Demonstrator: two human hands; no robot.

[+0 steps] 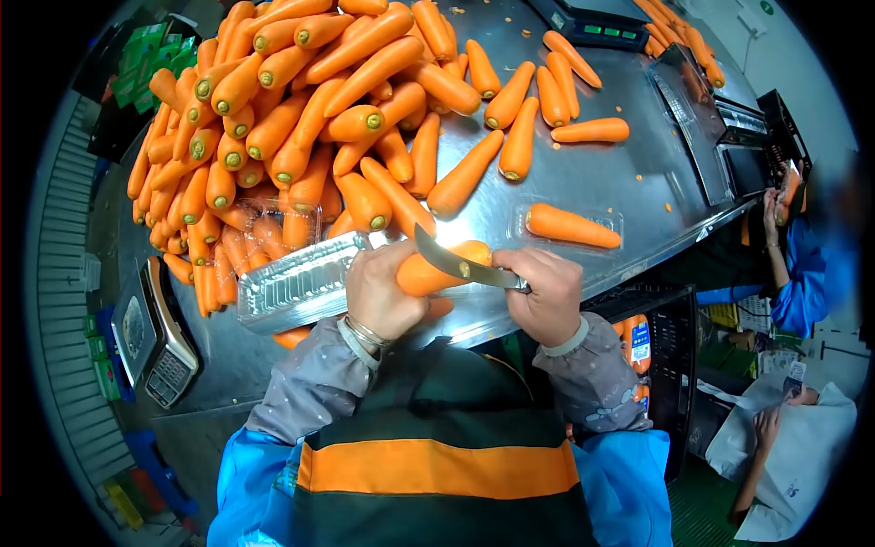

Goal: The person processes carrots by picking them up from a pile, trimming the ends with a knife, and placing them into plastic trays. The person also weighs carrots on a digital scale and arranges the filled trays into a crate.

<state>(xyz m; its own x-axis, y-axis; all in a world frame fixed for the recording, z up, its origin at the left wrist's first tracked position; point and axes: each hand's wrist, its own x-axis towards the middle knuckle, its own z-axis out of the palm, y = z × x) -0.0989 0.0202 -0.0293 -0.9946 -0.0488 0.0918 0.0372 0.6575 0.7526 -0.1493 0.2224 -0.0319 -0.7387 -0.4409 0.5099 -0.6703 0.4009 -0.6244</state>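
My left hand [378, 290] is closed around a carrot [421, 276], its thick end turned toward my right hand. In my right hand [545, 290] is a knife with a curved blade [437, 257], its fist wrapped around the handle. The blade lies across the carrot's end, against or just over it; the exact contact is hard to tell. Beside my left wrist stands a stack of clear plastic trays [296, 284]. A single carrot [572, 226] lies in a clear tray beyond my right hand.
A large heap of carrots [301, 109] covers the left of the metal table [629, 182], with several loose ones to its right. Scales stand at the left [164, 337] and far edge [597, 27]. A black crate [670, 365] sits lower right. Other people's hands [773, 214] show at right.
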